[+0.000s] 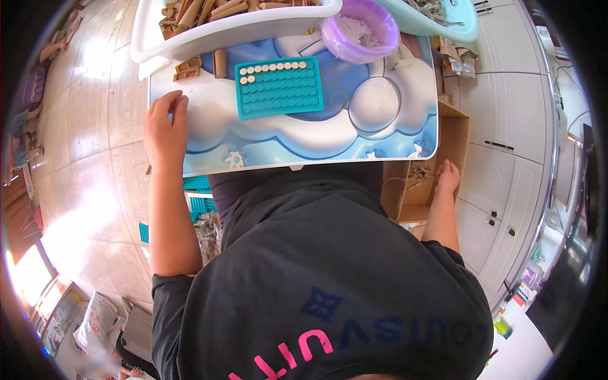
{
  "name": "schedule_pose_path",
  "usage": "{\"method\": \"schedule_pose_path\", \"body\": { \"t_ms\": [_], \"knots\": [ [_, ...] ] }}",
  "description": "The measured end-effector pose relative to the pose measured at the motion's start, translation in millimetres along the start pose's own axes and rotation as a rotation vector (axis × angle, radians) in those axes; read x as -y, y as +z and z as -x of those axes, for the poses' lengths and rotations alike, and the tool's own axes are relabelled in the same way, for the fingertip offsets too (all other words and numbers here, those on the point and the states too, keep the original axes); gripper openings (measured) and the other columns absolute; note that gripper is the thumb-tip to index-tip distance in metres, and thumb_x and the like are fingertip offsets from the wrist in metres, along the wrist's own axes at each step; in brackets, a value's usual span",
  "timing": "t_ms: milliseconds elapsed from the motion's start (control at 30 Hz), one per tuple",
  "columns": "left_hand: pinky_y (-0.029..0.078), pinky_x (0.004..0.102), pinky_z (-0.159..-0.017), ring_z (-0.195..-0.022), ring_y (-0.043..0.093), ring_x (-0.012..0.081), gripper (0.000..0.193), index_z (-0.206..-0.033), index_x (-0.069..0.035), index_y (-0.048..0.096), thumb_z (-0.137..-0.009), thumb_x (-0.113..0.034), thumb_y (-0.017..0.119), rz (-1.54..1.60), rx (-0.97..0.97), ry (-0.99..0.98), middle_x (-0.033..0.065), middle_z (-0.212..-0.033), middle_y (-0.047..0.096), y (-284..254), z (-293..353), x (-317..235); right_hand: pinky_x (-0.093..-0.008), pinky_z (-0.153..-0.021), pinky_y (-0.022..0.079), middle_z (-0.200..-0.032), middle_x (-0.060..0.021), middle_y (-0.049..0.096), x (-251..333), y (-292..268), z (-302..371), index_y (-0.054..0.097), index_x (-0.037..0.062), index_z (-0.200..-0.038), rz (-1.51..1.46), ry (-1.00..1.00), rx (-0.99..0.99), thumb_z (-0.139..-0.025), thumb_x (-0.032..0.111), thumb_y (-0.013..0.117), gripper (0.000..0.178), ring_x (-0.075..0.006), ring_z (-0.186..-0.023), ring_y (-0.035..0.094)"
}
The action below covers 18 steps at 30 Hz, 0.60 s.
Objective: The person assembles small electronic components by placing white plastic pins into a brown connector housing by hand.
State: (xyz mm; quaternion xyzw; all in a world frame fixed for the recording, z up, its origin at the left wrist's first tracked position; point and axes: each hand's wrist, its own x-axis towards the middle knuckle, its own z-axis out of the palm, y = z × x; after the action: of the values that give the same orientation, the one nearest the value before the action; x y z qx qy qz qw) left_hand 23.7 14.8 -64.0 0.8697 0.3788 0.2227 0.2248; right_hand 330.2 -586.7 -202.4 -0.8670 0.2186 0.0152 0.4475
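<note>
My left hand is at the left edge of the table, thumb and fingertips drawn together in a pinch; whatever they hold is too small to make out. Low on the right, my right hand is beside the wall of an open cardboard box, fingers curled, their contents hidden. A small tangle of stringy pieces shows in that box. On the table lies a teal tray with rows of round wells. Pale round pieces fill most of its far row, and two more sit at the left of the second row.
Brown pieces and a short brown tube lie left of the tray. Behind stand a white bin of brown pieces, a purple basin holding white slips, and a pale teal basin. White cabinets line the right.
</note>
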Motion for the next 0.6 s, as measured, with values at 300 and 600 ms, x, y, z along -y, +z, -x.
{"method": "schedule_pose_path", "body": {
  "t_ms": [300, 600],
  "knots": [
    [0.044, 0.0242, -0.067, -0.069, 0.053, 0.0105, 0.025, -0.112, 0.002, 0.055, -0.093, -0.009, 0.044, 1.304, 0.223, -0.528, 0.0033, -0.085, 0.055, -5, 20, -41, -0.034, -0.074, 0.048, -0.101, -0.0057, 0.061, 252, 126, 140, 0.066, 0.0174, -0.103, 0.518, -1.512, 0.133, -0.079, 0.005, 0.059, 0.028, -0.0239, -0.086, 0.058],
    [0.027, 0.019, -0.046, -0.052, 0.034, 0.0019, 0.022, -0.104, -0.003, 0.059, -0.087, -0.016, 0.061, 1.165, 0.503, -0.518, -0.0073, -0.068, 0.047, 1, 49, -91, -0.0347, -0.07, 0.048, -0.091, -0.004, 0.065, 285, 140, 157, 0.067, 0.0105, -0.09, 0.492, -1.645, 0.134, -0.075, 0.018, 0.067, 0.017, -0.0249, -0.084, 0.06]
  ]
}}
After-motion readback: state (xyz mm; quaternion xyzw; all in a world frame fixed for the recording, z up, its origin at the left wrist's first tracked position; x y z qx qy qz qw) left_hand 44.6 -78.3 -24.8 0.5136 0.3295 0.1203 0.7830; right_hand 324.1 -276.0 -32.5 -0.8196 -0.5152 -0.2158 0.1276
